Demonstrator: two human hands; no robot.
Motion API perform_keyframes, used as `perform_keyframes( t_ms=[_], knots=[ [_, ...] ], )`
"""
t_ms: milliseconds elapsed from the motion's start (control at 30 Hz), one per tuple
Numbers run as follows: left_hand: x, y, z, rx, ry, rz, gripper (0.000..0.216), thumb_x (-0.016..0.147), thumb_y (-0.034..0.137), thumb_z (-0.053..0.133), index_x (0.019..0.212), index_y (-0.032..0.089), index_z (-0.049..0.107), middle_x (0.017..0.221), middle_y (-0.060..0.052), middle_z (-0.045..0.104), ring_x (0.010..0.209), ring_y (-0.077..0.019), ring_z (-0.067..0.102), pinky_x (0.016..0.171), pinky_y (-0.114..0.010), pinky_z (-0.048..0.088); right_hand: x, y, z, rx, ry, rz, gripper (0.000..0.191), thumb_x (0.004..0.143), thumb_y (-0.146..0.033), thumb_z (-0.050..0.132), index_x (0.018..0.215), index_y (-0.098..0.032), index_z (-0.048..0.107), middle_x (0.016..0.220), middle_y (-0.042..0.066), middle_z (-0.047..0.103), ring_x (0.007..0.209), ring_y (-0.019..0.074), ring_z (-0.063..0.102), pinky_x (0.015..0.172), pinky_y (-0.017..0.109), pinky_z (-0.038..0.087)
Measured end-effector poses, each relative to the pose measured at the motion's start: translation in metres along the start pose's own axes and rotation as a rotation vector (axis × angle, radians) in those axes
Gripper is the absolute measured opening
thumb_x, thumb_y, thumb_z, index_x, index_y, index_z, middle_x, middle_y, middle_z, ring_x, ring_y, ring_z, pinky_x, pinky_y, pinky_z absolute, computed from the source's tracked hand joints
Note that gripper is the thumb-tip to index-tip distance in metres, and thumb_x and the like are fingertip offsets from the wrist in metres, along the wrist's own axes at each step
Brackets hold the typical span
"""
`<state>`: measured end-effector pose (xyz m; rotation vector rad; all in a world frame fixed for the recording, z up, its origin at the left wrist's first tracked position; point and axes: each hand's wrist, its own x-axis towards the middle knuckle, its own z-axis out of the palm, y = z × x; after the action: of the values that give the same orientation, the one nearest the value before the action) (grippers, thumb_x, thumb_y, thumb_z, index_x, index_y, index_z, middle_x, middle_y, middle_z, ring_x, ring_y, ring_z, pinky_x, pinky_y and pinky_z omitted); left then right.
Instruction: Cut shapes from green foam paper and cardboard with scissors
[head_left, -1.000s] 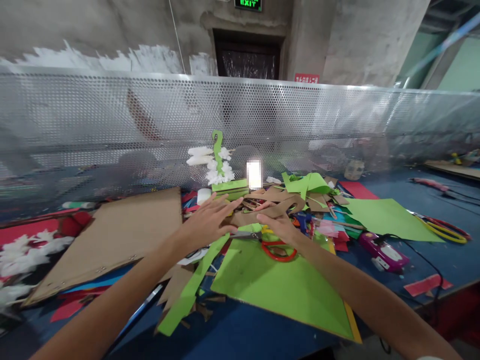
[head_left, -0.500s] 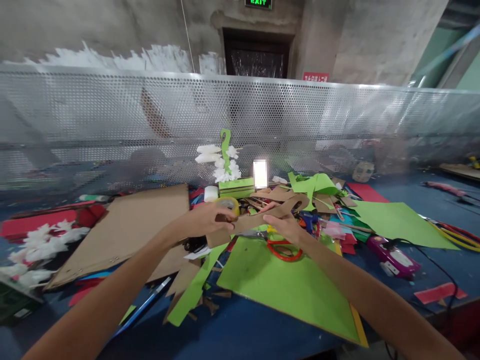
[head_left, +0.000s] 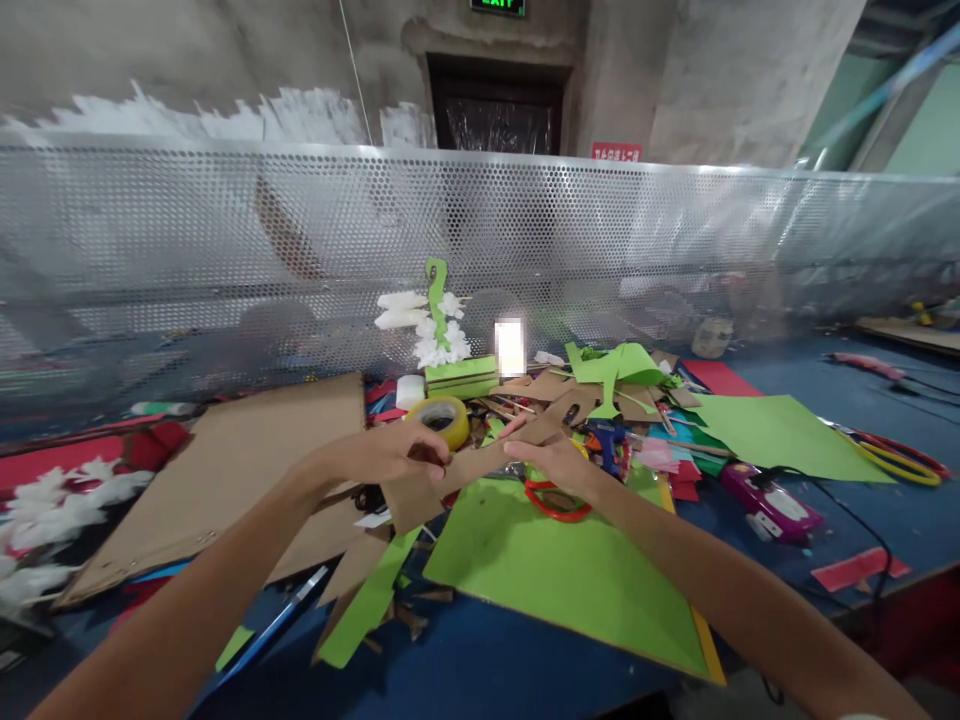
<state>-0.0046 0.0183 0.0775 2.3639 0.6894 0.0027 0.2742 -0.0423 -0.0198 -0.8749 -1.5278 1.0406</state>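
Between my hands runs a brown cardboard strip (head_left: 478, 464), slanting up to the right, with a cut, curved far end. My left hand (head_left: 409, 452) pinches it near its wider left end. My right hand (head_left: 553, 462) grips it toward the other end, thumb on top. Just behind my left hand lies a roll of yellow tape (head_left: 454, 432). Under my right hand, scissors with red-orange handles (head_left: 559, 512) rest on a green sheet (head_left: 570, 575); the strip and hand partly cover them.
Cardboard sheets (head_left: 262, 450) lie left, near a blue cutter knife (head_left: 274, 625). Behind stands a green block (head_left: 461, 377) with a white-flowered green stem (head_left: 437, 300). To the right are a purple glue gun (head_left: 769, 505) with a cord and more scissors (head_left: 896, 462). A perforated metal screen (head_left: 337, 230) edges the table.
The view has turned slightly right, so everything sits further left. My left hand has moved a little left and down, exposing more of the tape roll. Both hands keep hold of the strip.
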Motion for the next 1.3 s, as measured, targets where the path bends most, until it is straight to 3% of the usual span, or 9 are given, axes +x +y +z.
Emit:
perform_keyframes(
  t_ms=[167,333,533,633,733,933,1033,1200,1300],
  knots=[
    [0.011,-0.008,0.003,-0.053,0.167,-0.041,0.022,0.082,0.040,0.066,0.084,0.018,0.072,0.085,-0.004,0.071,0.083,-0.0224,0.063,0.076,-0.030,0.046,0.006,-0.002,0.000,0.207,0.067,0.032,0.024,0.082,-0.041,0.087,0.098,-0.025,0.077,0.103,0.004,0.075,0.101,0.0222,0.071,0.089,0.037,0.061],
    [0.016,-0.008,0.007,-0.042,0.333,-0.106,0.033,0.084,0.048,0.064,0.090,0.018,0.074,0.085,-0.004,0.071,0.079,-0.0219,0.062,0.074,-0.032,0.045,0.014,-0.005,-0.007,0.425,0.176,0.091,0.042,0.072,-0.042,0.095,0.104,-0.021,0.076,0.112,0.006,0.074,0.101,0.0191,0.071,0.090,0.031,0.064],
    [0.015,0.011,0.016,0.013,0.342,0.002,0.035,0.091,0.053,0.060,0.087,0.019,0.070,0.085,-0.003,0.069,0.079,-0.0205,0.062,0.073,-0.031,0.047,0.015,-0.006,-0.008,0.336,0.319,0.126,0.044,0.074,-0.043,0.094,0.101,-0.019,0.070,0.099,0.007,0.074,0.083,0.0171,0.067,0.070,0.028,0.062],
    [0.015,0.011,0.014,0.007,0.473,0.000,0.040,0.093,0.057,0.060,0.084,0.019,0.069,0.081,-0.003,0.068,0.076,-0.0190,0.060,0.069,-0.029,0.047,0.016,-0.007,-0.010,0.291,0.338,0.105,0.045,0.078,-0.049,0.090,0.102,-0.019,0.067,0.098,0.007,0.073,0.077,0.0165,0.065,0.065,0.029,0.059],
    [0.008,-0.003,-0.002,-0.058,0.622,-0.010,0.045,0.087,0.062,0.065,0.082,0.017,0.069,0.081,-0.005,0.070,0.077,-0.0199,0.062,0.072,-0.030,0.049,0.019,-0.010,-0.021,0.303,0.357,0.111,0.046,0.080,-0.053,0.087,0.102,-0.022,0.062,0.091,0.004,0.072,0.075,0.0173,0.066,0.059,0.028,0.056],
    [-0.022,-0.038,-0.030,-0.251,0.633,-0.150,0.051,0.067,0.063,0.084,0.088,0.019,0.067,0.081,-0.004,0.072,0.082,-0.0235,0.067,0.077,-0.034,0.052,0.024,-0.026,-0.061,0.299,0.343,0.223,0.036,0.083,-0.042,0.083,0.102,-0.023,0.059,0.072,-0.003,0.069,0.063,0.0168,0.066,0.055,0.026,0.054],
    [-0.033,-0.042,-0.023,-0.329,0.633,-0.206,0.048,0.065,0.054,0.085,0.091,0.019,0.064,0.080,-0.003,0.070,0.084,-0.0234,0.067,0.079,-0.034,0.052,0.023,-0.034,-0.072,0.179,0.338,0.289,0.029,0.086,-0.030,0.077,0.109,-0.021,0.061,0.068,-0.001,0.071,0.054,0.0158,0.062,0.049,0.025,0.051],
    [-0.041,-0.038,0.001,-0.361,0.648,-0.236,0.052,0.069,0.039,0.070,0.116,0.021,0.061,0.084,0.000,0.066,0.084,-0.0226,0.065,0.074,-0.033,0.052,0.021,-0.034,-0.068,0.106,0.288,0.332,0.044,0.083,-0.015,0.077,0.122,-0.020,0.060,0.084,0.006,0.079,0.063,0.0197,0.069,0.055,0.030,0.059],
    [-0.039,-0.045,0.009,-0.240,0.682,-0.335,0.041,0.068,0.034,0.058,0.106,0.020,0.063,0.086,-0.002,0.066,0.082,-0.0227,0.064,0.071,-0.033,0.051,0.026,-0.034,-0.063,0.220,0.334,0.267,0.033,0.083,-0.016,0.077,0.112,-0.020,0.063,0.085,0.006,0.077,0.067,0.0190,0.070,0.056,0.029,0.059]
  ],
)
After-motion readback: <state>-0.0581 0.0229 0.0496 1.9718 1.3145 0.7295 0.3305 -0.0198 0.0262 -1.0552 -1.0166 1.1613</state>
